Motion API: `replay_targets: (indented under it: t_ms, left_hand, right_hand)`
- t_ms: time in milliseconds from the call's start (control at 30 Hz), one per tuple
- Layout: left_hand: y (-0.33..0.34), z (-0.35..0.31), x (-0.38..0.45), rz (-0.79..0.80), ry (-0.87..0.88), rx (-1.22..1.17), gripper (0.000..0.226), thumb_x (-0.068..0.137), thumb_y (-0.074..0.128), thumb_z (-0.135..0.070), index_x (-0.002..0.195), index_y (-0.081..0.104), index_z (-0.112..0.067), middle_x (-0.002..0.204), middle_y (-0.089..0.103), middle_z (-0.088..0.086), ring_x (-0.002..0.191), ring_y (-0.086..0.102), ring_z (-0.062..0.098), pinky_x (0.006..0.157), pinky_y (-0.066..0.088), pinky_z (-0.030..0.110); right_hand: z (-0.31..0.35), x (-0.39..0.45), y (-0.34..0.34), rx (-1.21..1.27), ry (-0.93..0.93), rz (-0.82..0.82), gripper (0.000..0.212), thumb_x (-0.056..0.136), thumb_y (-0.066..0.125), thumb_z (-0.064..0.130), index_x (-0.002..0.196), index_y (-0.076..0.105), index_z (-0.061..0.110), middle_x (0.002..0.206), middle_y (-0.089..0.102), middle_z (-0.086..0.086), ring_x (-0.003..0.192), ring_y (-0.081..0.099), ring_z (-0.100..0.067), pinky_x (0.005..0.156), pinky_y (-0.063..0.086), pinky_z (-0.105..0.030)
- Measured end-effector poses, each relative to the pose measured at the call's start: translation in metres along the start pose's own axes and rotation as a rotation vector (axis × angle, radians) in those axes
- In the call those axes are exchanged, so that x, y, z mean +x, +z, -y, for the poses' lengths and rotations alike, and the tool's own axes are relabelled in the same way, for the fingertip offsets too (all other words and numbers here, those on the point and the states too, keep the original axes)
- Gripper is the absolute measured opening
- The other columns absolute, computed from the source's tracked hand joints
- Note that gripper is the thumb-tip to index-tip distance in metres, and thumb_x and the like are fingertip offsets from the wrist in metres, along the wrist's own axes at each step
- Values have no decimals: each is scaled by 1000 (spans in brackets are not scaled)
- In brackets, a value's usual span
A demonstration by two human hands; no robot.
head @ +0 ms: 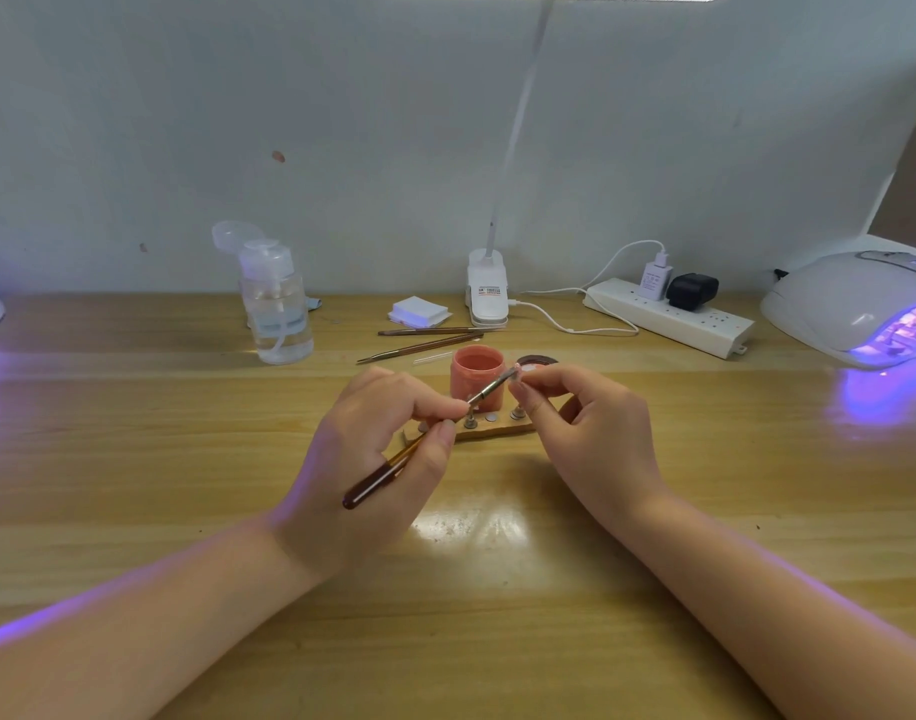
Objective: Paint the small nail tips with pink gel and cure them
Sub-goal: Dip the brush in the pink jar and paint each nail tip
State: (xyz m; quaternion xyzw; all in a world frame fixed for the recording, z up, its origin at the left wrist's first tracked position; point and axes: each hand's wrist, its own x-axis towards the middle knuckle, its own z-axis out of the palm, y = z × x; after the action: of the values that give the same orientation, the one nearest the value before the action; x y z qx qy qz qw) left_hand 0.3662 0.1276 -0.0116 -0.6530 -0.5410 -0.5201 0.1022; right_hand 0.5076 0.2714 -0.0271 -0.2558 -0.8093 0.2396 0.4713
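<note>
Head camera looks forward and down, close over the table point(134, 459)

The nail tip point(521, 370) pinched in the right hand point(586, 423) is too small to show how much gel covers it, and fingers hide its stand. The left hand point(365, 459) covers the wooden holder's point(489, 431) near end. The curing lamp point(856, 304) is cut off at the right edge, its interior a purple blur. The desk lamp's label point(489, 291) is unreadable.
</note>
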Motion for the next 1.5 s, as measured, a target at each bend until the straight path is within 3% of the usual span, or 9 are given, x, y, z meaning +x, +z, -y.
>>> replay_targets:
  t_ms: [167, 433, 633, 867, 1033, 1167, 1300, 1433, 1500]
  left_hand:
    - [1, -1, 1, -7, 6, -3, 17, 89, 54, -21, 101, 65, -20, 96, 64, -15, 95, 60, 8, 86, 46, 27]
    - [1, 0, -1, -28, 37, 13, 20, 83, 52, -16, 85, 68, -5, 81, 65, -2, 82, 60, 20, 77, 47, 36]
    - [2, -3, 2, -5, 4, 19, 19, 89, 54, -23, 103, 66, -18, 97, 64, -17, 95, 58, 5, 86, 46, 28]
    - [1, -5, -2, -11, 1, 4, 16, 85, 51, -19, 90, 66, -16, 86, 63, -12, 85, 58, 12, 79, 45, 25]
    - [3, -7, -1, -28, -64, -2, 16, 89, 51, -25, 101, 62, -24, 94, 62, -18, 91, 58, 5, 83, 42, 13]
    - [3, -5, -1, 33, -66, 0, 19, 88, 51, -24, 98, 66, -19, 91, 64, -14, 92, 58, 8, 82, 44, 18]
    - [1, -6, -2, -8, -42, -25, 15, 85, 49, -20, 90, 62, -22, 84, 62, -9, 86, 58, 10, 78, 44, 19]
    - [4, -8, 0, -19, -95, -10, 16, 88, 50, -26, 98, 61, -32, 91, 62, -20, 91, 58, 4, 80, 42, 13]
    - [4, -8, -1, 13, -103, -13, 17, 87, 50, -26, 96, 64, -27, 90, 63, -18, 90, 59, 6, 79, 44, 16]
  right_hand:
    - [0, 0, 0, -20, -23, -1, 11, 85, 71, 20, 96, 74, 21, 85, 72, 10, 55, 54, -12, 56, 50, -33]
    - [0, 0, 0, -35, 0, -8, 11, 86, 71, 21, 97, 73, 23, 83, 71, 12, 58, 57, -10, 58, 51, -33]
    - [3, -1, 0, 16, 1, 8, 9, 86, 70, 22, 94, 74, 23, 82, 72, 11, 57, 59, -15, 61, 52, -41]
    - [3, 0, -2, 43, 56, 1, 11, 86, 70, 20, 90, 72, 29, 75, 71, 9, 54, 55, -15, 58, 50, -39]
    - [4, -1, -1, 46, 45, 8, 10, 85, 71, 19, 94, 74, 23, 81, 72, 10, 54, 57, -15, 60, 51, -39]
    - [4, -1, -1, 49, 44, 22, 9, 85, 71, 18, 93, 74, 21, 78, 71, 10, 54, 55, -13, 59, 51, -37]
    - [4, 0, -2, 57, 59, 25, 9, 86, 70, 20, 93, 74, 24, 76, 71, 11, 54, 55, -14, 58, 50, -36]
    - [5, -1, -1, 56, 30, 27, 8, 85, 71, 19, 92, 74, 23, 79, 71, 12, 53, 54, -12, 56, 49, -32]
    - [5, -1, -1, 53, 34, 29, 10, 85, 71, 18, 89, 72, 27, 76, 70, 12, 53, 54, -12, 56, 49, -31]
